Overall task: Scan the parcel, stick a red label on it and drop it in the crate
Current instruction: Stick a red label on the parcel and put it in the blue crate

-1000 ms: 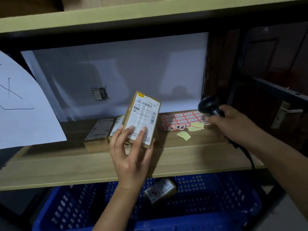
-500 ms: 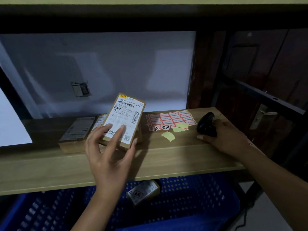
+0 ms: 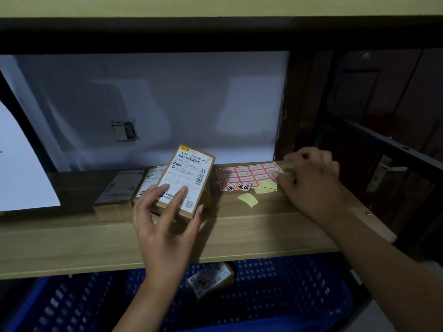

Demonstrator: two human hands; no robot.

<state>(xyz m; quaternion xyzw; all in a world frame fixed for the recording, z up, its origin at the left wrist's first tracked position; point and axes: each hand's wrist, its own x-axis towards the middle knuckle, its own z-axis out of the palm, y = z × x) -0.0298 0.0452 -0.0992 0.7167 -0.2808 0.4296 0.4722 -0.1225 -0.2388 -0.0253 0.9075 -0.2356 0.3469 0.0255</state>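
Observation:
My left hand (image 3: 165, 226) holds a small cardboard parcel (image 3: 185, 182) tilted up above the wooden shelf (image 3: 72, 240), its white shipping label and barcode facing me. To the right lies the sheet of red labels (image 3: 248, 174), partly peeled, with yellow backing scraps (image 3: 248, 200) beside it. My right hand (image 3: 311, 185) rests at the sheet's right edge, thumb on the sheet and fingers curled. The scanner is hidden, with only a dark bit showing under that hand. The blue crate (image 3: 287, 291) stands below the shelf.
Two more parcels (image 3: 118, 190) lie flat on the shelf behind my left hand. One labelled parcel (image 3: 211, 280) lies in the crate. A white sheet (image 3: 21, 168) hangs at the left. A dark door with a handle (image 3: 383, 171) is on the right.
My right hand brought the scanner down to the shelf, then shifted left onto the label sheet. My left hand lowered the parcel slightly and still holds it.

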